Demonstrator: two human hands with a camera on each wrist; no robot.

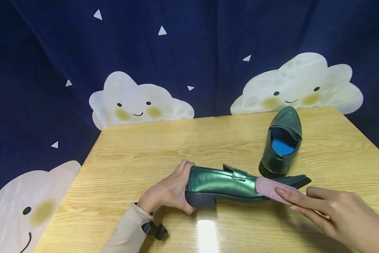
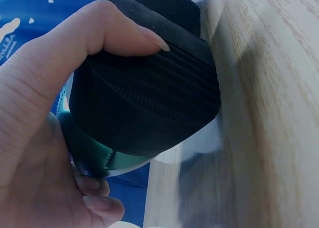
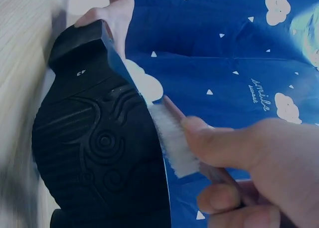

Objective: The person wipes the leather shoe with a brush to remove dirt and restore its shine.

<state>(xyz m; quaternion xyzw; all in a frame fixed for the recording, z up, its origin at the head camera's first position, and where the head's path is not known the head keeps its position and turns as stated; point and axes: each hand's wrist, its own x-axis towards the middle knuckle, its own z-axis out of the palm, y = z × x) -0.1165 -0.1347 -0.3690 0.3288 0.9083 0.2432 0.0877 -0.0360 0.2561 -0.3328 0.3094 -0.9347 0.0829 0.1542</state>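
Note:
My left hand (image 1: 168,189) grips the heel end of a shiny green loafer (image 1: 221,181), its toe pointing right. In the left wrist view the thumb of the left hand (image 2: 35,103) lies across the black ribbed heel (image 2: 149,88). My right hand (image 1: 344,211) pinches a pink brush (image 1: 273,188) by its handle, over the front part of the shoe. The right wrist view has the white bristles (image 3: 174,140) of the brush against the shoe's side, beside the black patterned sole (image 3: 99,133), with the right hand (image 3: 244,163) around the handle.
A second green loafer (image 1: 282,140) with a blue insole stands upright behind the held shoe, toe toward the back. The wooden table (image 1: 139,147) ends at a dark blue curtain (image 1: 189,45) with clouds and white triangles. A black device is strapped on the left wrist.

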